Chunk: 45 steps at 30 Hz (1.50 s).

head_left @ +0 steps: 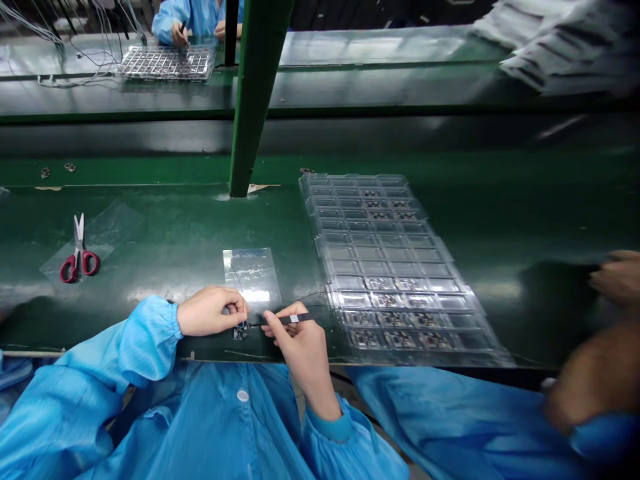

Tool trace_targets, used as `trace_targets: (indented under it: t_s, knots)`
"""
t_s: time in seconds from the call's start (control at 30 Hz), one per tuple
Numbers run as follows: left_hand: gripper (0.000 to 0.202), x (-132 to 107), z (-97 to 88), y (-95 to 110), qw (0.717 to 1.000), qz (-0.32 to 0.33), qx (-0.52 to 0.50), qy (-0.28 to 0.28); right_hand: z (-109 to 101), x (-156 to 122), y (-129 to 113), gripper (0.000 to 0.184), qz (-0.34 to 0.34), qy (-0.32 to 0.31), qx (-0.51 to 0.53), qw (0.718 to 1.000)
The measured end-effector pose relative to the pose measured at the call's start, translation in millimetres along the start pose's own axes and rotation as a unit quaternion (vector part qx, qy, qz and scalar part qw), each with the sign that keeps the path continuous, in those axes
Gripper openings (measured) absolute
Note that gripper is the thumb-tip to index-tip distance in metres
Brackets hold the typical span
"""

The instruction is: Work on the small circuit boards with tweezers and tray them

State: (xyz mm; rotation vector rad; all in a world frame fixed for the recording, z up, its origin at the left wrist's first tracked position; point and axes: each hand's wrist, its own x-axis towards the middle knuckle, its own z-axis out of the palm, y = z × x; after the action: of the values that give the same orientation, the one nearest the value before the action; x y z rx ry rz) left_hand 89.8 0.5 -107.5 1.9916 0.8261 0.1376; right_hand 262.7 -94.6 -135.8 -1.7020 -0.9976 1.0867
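My left hand [213, 311] is closed, its fingertips pinching a small dark circuit board [240, 331] against the green bench near the front edge. My right hand [295, 340] is closed around dark tweezers [295, 319], whose tip points left at the board. Both hands sit just below a shiny clear film sheet [251, 273]. A thin wire curls over that sheet. Right of my hands lies a clear plastic tray [390, 267] of many pockets, with small boards in its near rows and a few far pockets.
Red-handled scissors [77, 257] lie at the left on a clear film. A green post [255, 93] rises from the bench centre. A neighbour's blurred hands [617, 280] reach in at right. Across the belt, another person in blue works over a tray [167, 63].
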Motion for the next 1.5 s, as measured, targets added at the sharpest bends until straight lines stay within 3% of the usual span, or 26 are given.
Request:
trace_targets:
  t_s: [0.2, 0.43, 0.53, 0.7, 0.93, 1.5]
  knots:
    - [0.010, 0.8, -0.2, 0.8, 1.000, 0.003, 0.003, 0.000, 2.2, -1.4, 2.8, 0.034, 0.002, 0.017, 0.028, 0.999]
    - [0.007, 0.9, -0.8, 0.9, 1.000, -0.015, 0.005, -0.007, -0.4, -3.8, 0.6, 0.035, -0.005, 0.006, 0.147, 0.989]
    - [0.008, 0.6, -1.2, -1.2, 0.999, -0.029, -0.031, -0.011, 0.4, -4.9, 4.7, 0.032, -0.023, 0.041, 0.172, 0.984]
    - [0.015, 0.4, -1.8, -5.4, 0.993, -0.055, -0.104, -0.007, 7.9, -6.0, 6.7, 0.030, -0.041, 0.088, 0.160, 0.982]
    - [0.016, 0.8, 0.5, -5.0, 0.988, -0.080, -0.129, -0.011, 11.4, -5.4, -0.5, 0.030, -0.035, 0.080, 0.142, 0.986]
    - [0.016, 0.4, 0.4, -3.3, 0.992, -0.075, -0.100, -0.012, 11.9, -4.1, 2.2, 0.028, -0.038, 0.068, 0.137, 0.987]
